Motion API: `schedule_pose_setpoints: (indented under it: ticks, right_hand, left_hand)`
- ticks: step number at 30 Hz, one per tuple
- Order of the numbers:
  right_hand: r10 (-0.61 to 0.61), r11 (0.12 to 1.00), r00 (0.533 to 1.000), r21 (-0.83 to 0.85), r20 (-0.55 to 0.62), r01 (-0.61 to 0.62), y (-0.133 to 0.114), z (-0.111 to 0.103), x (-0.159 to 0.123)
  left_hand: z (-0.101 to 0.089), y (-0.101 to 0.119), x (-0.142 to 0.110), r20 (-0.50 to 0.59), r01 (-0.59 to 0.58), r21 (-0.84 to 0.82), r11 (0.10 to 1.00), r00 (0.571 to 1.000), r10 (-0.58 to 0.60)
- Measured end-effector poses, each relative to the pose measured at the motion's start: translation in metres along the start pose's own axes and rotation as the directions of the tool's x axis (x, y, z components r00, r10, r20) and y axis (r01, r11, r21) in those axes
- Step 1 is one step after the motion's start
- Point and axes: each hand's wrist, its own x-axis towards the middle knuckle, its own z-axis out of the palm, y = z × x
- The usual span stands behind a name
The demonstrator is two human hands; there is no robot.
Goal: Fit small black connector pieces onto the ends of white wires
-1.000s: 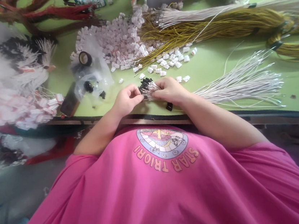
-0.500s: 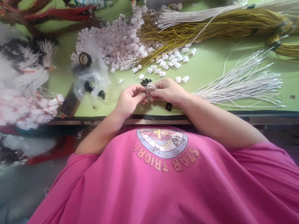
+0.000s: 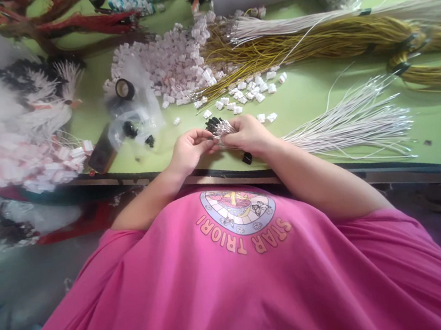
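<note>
My right hand (image 3: 249, 133) is closed round a small bundle of thin white wires (image 3: 222, 128) with metal tips and black ends, held just above the green table (image 3: 308, 95) near its front edge. My left hand (image 3: 188, 150) meets the bundle from the left, its fingertips pinched at the wire tips; what they pinch is too small to make out. A fan of loose white wires (image 3: 354, 122) lies on the table to the right of my right forearm. A small black piece (image 3: 247, 158) sits under my right wrist.
A heap of small white connectors (image 3: 176, 63) lies behind my hands, with several scattered ones (image 3: 249, 92) nearer. Yellow wire bundles (image 3: 310, 44) cross the back right. A roll of black tape (image 3: 125, 89) and a plastic bag (image 3: 134, 119) sit left; white and pink wire assemblies (image 3: 12, 137) pile at far left.
Both hands stay together at the bundle. The left fingers shifted slightly along the wire tips and the bundle turned a little.
</note>
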Motion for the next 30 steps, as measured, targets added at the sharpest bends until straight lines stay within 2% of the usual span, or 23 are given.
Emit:
schedule_pose_setpoints:
  ticks: [6,13,20,27,30]
  right_hand:
    - [-0.008,0.999,1.0,-0.048,-0.026,0.007,-0.001,0.0,-0.001]
    - [-0.008,0.991,1.0,-0.133,0.008,0.009,0.003,-0.001,0.002]
    - [-0.029,0.981,0.999,-0.193,0.028,0.034,0.004,0.0,0.001]
    - [-0.019,0.978,0.998,-0.205,0.059,0.031,0.004,0.0,0.001]
    - [-0.053,0.978,0.998,-0.203,0.025,0.057,0.006,-0.001,0.001]
  left_hand:
    - [0.002,0.0,-0.001,-0.013,-0.005,0.044,0.999,1.0,0.006]
    - [0.001,-0.002,-0.005,-0.054,-0.059,0.219,0.974,0.996,0.072]
    - [0.003,0.0,-0.007,-0.054,-0.048,0.291,0.956,0.996,0.066]
    - [0.005,0.002,-0.006,-0.01,-0.086,0.422,0.902,0.995,0.1]
    - [0.0,0.009,-0.005,0.021,-0.142,0.555,0.82,0.987,0.156]
